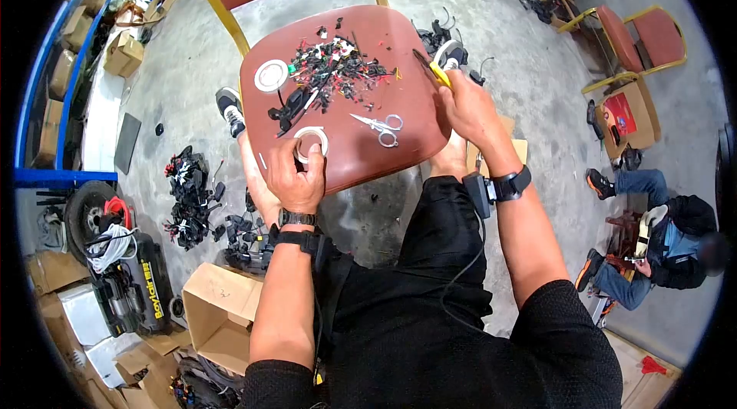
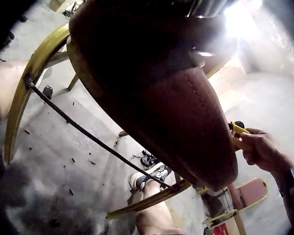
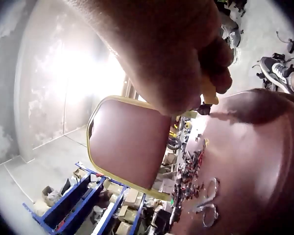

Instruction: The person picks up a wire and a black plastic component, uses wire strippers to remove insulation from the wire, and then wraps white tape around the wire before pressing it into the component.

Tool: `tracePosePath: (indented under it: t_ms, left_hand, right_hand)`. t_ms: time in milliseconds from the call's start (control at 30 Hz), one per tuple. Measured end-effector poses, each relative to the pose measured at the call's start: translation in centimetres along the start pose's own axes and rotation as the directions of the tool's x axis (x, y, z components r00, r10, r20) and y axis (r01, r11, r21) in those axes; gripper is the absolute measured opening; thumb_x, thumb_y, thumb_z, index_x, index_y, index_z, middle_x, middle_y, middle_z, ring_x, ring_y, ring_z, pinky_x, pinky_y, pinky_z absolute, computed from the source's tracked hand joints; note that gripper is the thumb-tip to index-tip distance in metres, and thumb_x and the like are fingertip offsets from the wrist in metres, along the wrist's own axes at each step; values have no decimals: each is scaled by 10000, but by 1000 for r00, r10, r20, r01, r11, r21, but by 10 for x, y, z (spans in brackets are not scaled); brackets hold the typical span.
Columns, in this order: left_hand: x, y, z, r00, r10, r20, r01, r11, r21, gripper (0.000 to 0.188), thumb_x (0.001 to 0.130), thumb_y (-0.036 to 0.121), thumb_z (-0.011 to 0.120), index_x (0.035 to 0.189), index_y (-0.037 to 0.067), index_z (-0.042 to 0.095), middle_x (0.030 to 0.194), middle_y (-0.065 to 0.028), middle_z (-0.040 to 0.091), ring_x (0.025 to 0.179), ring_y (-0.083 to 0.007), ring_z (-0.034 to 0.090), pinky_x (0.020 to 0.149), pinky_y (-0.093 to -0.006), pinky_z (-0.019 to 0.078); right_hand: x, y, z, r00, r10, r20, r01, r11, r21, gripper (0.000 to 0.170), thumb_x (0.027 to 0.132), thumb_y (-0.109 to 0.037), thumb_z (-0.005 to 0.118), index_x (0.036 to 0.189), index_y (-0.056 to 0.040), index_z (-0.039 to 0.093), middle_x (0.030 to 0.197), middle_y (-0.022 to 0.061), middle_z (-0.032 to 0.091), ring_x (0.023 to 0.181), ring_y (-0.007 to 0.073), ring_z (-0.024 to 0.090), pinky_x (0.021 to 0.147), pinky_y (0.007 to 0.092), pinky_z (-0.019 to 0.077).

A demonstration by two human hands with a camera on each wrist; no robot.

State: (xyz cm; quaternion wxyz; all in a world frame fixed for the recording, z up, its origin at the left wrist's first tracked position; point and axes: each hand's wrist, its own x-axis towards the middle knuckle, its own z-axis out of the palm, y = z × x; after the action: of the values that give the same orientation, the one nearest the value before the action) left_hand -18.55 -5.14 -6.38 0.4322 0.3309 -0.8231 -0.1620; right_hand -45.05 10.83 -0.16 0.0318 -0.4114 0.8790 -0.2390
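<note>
My left hand (image 1: 297, 182) is at the front left of the red chair seat (image 1: 368, 162), its thumb and fingers pinching the near side of a roll of white tape (image 1: 322, 137). My right hand (image 1: 474, 111) grips yellow-handled pliers (image 1: 439, 73) over the seat's right edge, their dark jaws toward the chair back. Between the hands lie small silver scissors (image 1: 376, 126). A heap of black and red cut connector bits (image 1: 338, 67) covers the back of the seat. Left of it sits a second white roll (image 1: 270, 76), with black cable pieces (image 1: 292, 108) in front.
Loose black cable parts (image 1: 188, 198) litter the floor at left, near an open cardboard box (image 1: 223, 290). Blue shelving (image 1: 69, 86) stands at far left. A second red chair (image 1: 618, 36) is at right, and another person (image 1: 668, 232) sits beyond it.
</note>
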Motion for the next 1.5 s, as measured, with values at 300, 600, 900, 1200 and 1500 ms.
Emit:
tracePosePath:
  t_ms: [300,600,900,1200,1500]
  left_hand:
    - [-1,-3,3,1000,6,-25,-7,999,-40,266,759,141,737,966,10,634,905,-144,635,834,-339,608,734,-424,492]
    - [1,0,-1,1000,0,-19,0,999,-40,239,779,129,731,962,8,635,899,-141,638,823,-321,607,742,-396,491]
    - [1,-1,0,1000,16,-26,-17,1000,-27,252,757,131,741,959,19,640,897,-155,633,806,-343,615,707,-415,497]
    - [0,-1,1,999,13,-36,-14,1000,-25,253,759,132,736,962,16,640,907,-150,634,818,-336,618,726,-411,497]
    - [0,-1,0,1000,-13,-14,12,999,-38,249,757,119,731,967,21,638,908,-147,630,817,-335,616,724,-414,494]
  right_hand:
    - [-18,-46,34,991,-121,65,109,981,160,241,930,-230,536,1079,-42,517,978,226,631,894,455,605,808,565,443]
    - [-32,-18,0,999,-7,36,2,993,119,245,936,-191,528,1127,-38,536,1020,245,615,958,450,593,821,518,472]
    - [-33,-46,11,986,-163,27,154,964,215,248,916,-173,569,1128,-45,551,942,206,623,937,418,600,837,482,468]
    - [-22,10,-25,928,-136,346,-107,794,599,255,922,-79,595,1171,-47,643,932,80,662,878,145,624,808,282,496]
    - [22,1,0,863,-130,489,-147,861,487,247,940,-82,588,1175,-26,642,925,5,657,837,89,590,774,255,490]
